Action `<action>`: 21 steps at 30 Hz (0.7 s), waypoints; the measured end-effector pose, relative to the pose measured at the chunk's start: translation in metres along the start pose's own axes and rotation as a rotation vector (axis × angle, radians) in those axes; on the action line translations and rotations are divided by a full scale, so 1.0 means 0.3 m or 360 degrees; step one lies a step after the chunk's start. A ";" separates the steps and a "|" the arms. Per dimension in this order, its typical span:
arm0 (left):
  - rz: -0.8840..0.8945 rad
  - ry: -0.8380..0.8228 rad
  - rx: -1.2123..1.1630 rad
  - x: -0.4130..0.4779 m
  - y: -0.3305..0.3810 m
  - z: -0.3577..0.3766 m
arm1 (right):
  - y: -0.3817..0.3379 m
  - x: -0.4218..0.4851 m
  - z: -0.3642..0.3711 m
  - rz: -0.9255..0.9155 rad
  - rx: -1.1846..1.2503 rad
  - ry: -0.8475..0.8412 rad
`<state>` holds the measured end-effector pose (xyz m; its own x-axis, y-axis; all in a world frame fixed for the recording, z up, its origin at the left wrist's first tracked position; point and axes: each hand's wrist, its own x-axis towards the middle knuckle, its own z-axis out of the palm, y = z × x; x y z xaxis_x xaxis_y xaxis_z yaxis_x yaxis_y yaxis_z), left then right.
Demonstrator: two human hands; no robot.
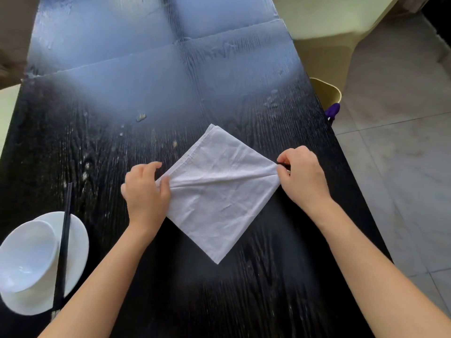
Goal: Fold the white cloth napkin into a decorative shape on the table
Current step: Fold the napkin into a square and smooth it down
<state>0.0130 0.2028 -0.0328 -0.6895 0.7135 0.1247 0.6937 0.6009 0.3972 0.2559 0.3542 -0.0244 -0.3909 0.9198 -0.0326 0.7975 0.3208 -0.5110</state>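
Observation:
The white cloth napkin lies on the black wooden table as a diamond, one corner pointing away from me and one toward me. A raised crease runs across its middle from the left corner to the right corner. My left hand pinches the left corner between thumb and fingers. My right hand pinches the right corner, and the cloth is drawn taut between the two.
At the near left stands a white bowl on a white plate, with dark chopsticks laid across them. A pale chair with a purple item is at the table's right edge. Tiled floor lies to the right.

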 end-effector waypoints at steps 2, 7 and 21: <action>0.0291 0.0064 0.0074 -0.008 0.052 0.019 | -0.070 0.009 0.050 -0.0197 -0.0071 0.0204; 0.0467 -0.0374 0.0206 -0.035 0.144 0.168 | -0.264 0.083 0.261 -0.0666 -0.0208 -0.0262; 0.0297 -0.0456 0.0314 -0.026 0.038 0.143 | -0.055 0.045 0.195 -0.0529 -0.0589 -0.0193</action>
<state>0.0354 0.2195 -0.0683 -0.4810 0.8719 -0.0918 0.8475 0.4893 0.2060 0.2107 0.3481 -0.0666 -0.6842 0.7287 -0.0308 0.7217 0.6703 -0.1729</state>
